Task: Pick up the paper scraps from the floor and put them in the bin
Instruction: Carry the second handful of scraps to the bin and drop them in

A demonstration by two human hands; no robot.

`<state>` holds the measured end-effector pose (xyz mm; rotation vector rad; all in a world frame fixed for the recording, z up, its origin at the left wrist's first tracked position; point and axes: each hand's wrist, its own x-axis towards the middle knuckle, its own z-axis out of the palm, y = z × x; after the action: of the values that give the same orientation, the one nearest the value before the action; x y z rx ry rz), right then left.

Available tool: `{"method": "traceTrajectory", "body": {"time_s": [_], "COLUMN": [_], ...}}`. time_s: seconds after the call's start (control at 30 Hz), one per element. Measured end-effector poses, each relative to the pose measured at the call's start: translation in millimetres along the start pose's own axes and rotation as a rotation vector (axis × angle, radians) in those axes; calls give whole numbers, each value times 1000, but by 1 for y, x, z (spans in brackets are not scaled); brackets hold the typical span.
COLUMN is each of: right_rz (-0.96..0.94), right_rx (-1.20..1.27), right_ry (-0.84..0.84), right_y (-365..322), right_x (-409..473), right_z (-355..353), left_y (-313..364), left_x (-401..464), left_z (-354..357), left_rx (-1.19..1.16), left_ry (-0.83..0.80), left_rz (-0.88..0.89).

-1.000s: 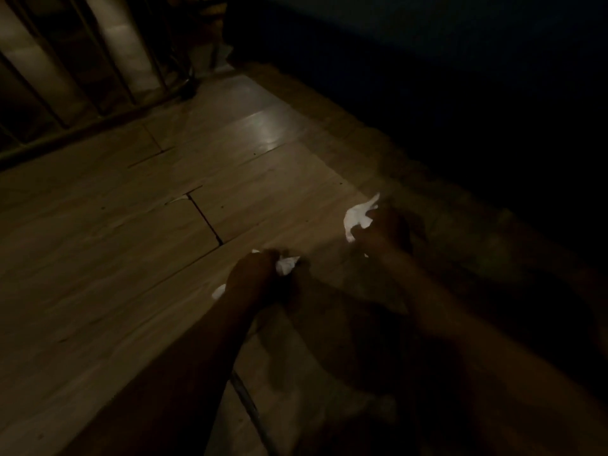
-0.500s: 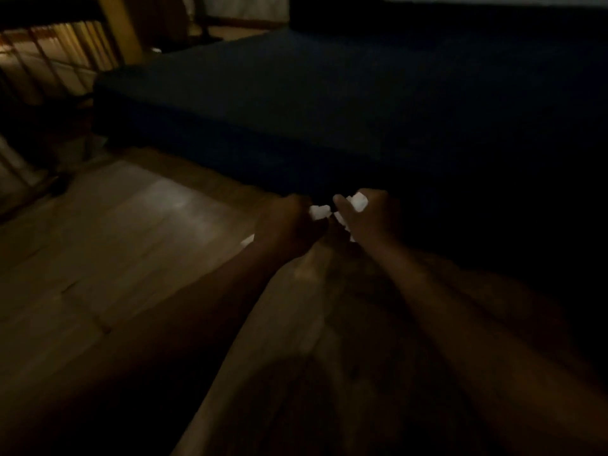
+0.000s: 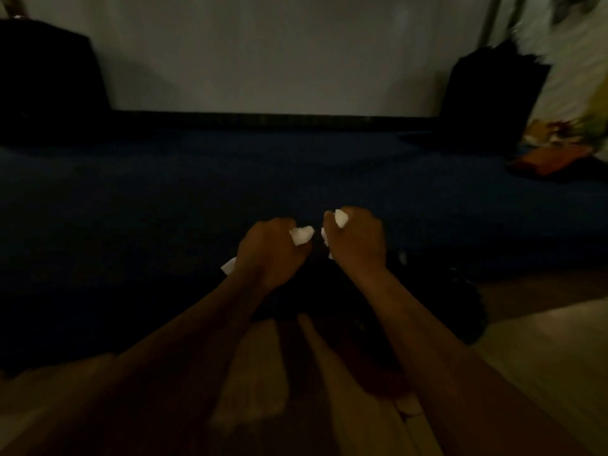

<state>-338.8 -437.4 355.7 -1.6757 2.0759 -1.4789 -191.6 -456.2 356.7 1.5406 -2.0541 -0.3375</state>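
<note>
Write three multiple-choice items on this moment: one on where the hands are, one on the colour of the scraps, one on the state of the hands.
1. Where are the two hands?
A. Side by side in front of the dark blue mattress
B. Flat on the floor
C. Inside a bin

2. What colour are the paper scraps?
A. Red
B. White
C. Green

3. What state are the hands in?
A. Both open and empty
B. One open, one closed
C. Both closed on scraps

Key: 1 A, the left hand and right hand are raised close together before the mattress. 2 B, the paper scraps poking out show white. 3 C, the fingers of each hand curl around paper.
</note>
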Motion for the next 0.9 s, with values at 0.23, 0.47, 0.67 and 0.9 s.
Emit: {"method": "traceTrajectory", "body": {"time_s": [0.23, 0.47, 0.67, 0.9], "right_rz": [76, 375, 319, 296], "right_rx": [82, -304, -309, -349], "right_ry": [289, -451, -303, -156], "right_y": [65, 149, 173, 189], "right_x": [26, 35, 34, 22], "right_z": [-80, -79, -105, -123], "left_y": [75, 115, 134, 167], "left_x": [18, 26, 47, 47], "left_z": [28, 67, 106, 139], "left_rx": [-283, -503, -540, -857], "left_ry": [109, 110, 123, 102], "left_rz": [14, -73, -79, -146]}}
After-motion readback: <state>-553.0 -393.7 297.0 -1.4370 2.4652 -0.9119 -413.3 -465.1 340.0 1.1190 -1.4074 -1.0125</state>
